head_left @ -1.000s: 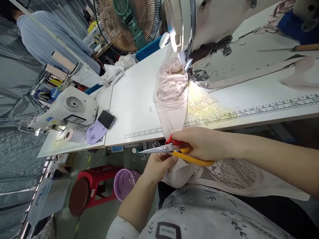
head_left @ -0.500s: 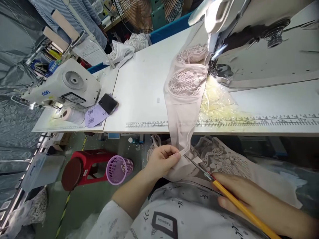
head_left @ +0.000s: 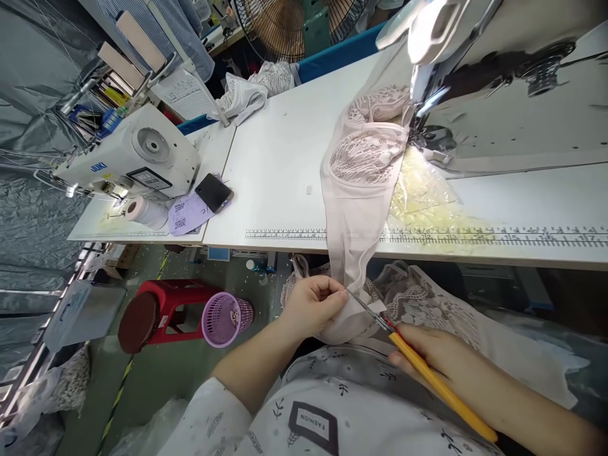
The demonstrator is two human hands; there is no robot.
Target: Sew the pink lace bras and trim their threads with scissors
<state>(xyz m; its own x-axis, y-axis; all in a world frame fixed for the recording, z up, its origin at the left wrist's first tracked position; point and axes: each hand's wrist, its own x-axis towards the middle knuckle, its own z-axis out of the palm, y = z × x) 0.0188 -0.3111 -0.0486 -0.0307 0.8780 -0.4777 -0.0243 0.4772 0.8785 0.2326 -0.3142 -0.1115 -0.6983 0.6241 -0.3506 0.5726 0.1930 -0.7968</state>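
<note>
Head cam: snip's looking part-way, can't tell if fabric's cut thru; bra (head_left: 358, 212) is lying at the sewing machine (head_left: 434, 31), not yet taken off. It's running lengthwise front-to-back across the table (head_left: 285, 171), narrow end hanging twd the person. L hand (head_left: 316, 307) is pinching that end, thumb-to-finger; R hand (head_left: 441, 358) is curling round the scissors (head_left: 420, 365), blades pointing fwd-left.

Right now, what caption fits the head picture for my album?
Left hand pinches pale cloth; right hand points scissors at it.
</note>
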